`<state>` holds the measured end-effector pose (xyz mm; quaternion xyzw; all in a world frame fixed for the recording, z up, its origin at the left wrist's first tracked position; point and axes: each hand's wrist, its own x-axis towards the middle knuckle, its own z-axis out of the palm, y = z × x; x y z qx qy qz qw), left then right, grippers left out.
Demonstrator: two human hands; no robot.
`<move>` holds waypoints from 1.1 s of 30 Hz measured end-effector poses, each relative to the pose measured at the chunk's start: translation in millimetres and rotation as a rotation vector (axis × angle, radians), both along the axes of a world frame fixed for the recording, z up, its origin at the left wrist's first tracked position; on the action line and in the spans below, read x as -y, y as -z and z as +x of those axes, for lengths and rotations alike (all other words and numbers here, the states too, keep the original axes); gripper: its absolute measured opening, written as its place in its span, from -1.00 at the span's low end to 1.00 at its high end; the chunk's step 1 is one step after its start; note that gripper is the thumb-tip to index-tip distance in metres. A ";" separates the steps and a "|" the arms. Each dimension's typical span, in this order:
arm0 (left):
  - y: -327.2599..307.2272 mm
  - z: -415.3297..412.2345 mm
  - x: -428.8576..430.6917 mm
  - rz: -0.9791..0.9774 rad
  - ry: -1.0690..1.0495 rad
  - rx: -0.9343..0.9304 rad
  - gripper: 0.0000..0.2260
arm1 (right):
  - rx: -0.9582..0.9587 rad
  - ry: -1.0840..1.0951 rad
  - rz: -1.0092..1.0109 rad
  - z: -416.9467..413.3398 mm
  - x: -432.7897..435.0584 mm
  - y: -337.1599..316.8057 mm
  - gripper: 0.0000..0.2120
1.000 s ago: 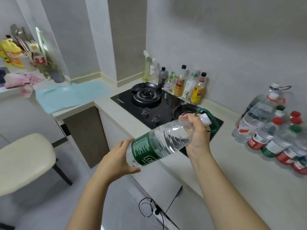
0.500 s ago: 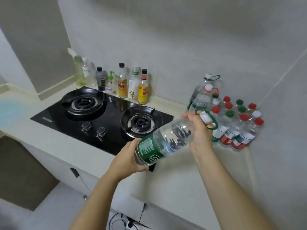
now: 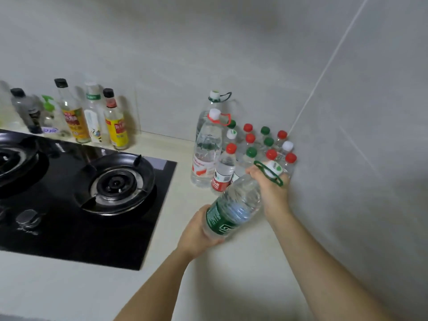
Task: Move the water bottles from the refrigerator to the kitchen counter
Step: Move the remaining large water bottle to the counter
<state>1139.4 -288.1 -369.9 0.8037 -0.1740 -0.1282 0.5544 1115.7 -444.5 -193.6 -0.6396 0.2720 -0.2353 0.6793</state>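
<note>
**Large bottle held tilted over tabletop, beside the bottle cluster**

Left hand (image 3: 196, 235): cupped under the base end of the large water bottle (image 3: 234, 207), fingers wrapped around the lower body. Right hand (image 3: 272, 189): closed around the neck and shoulder of the same bottle, just below the white cap (image 3: 273, 168). A green carry loop (image 3: 268, 173) hangs off the neck across the right hand.

Bottle: clear, holding water, tilted with cap up and to the right, base down and to the left. It is above the tabletop (image 3: 231, 274), not resting on it. Green label wraps the lower body; white print on it is too blurred to read.

Just beyond the right hand, in the corner where the two walls meet, stands a cluster of small water bottles (image 3: 259, 147) with red, green and white caps, packed close together. The nearest one (image 3: 223, 170) has a red cap and a red-and-white label; characters unreadable. At the left of the cluster are two large bottles: one with a red carry loop (image 3: 206, 154) and a red-and-white label, writing not legible, and one behind it with a dark loop (image 3: 216, 98).

Further left: black gas hob (image 3: 81, 223) set into the tabletop, right burner (image 3: 115, 184) in full view. Behind it along the wall, a row of condiment bottles (image 3: 92, 117); yellow and red labels, text unreadable.
</note>
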 end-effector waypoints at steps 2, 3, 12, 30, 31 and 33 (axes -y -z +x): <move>7.1 2.0 20.6 -0.021 0.002 -0.019 -0.30 | 0.006 -0.006 -0.056 4.6 11.4 4.9 -0.70; 9.6 3.5 30.2 -0.030 -0.002 -0.030 -0.30 | 0.007 -0.016 -0.097 6.8 16.9 5.8 -0.78; 27.3 18.0 104.9 -0.096 0.043 -0.118 -0.18 | 0.024 -0.124 -0.323 30.1 60.7 7.1 -0.78; 26.7 39.5 191.0 -0.175 0.210 -0.116 -0.19 | -0.014 0.077 -0.422 38.3 138.2 11.4 -0.80; 26.5 40.5 194.5 -0.194 0.222 -0.127 -0.19 | -0.022 0.088 -0.418 38.4 140.6 11.9 -0.77; 26.5 42.9 199.8 -0.214 0.253 -0.147 -0.15 | 0.006 0.119 -0.387 39.0 145.0 13.2 -0.76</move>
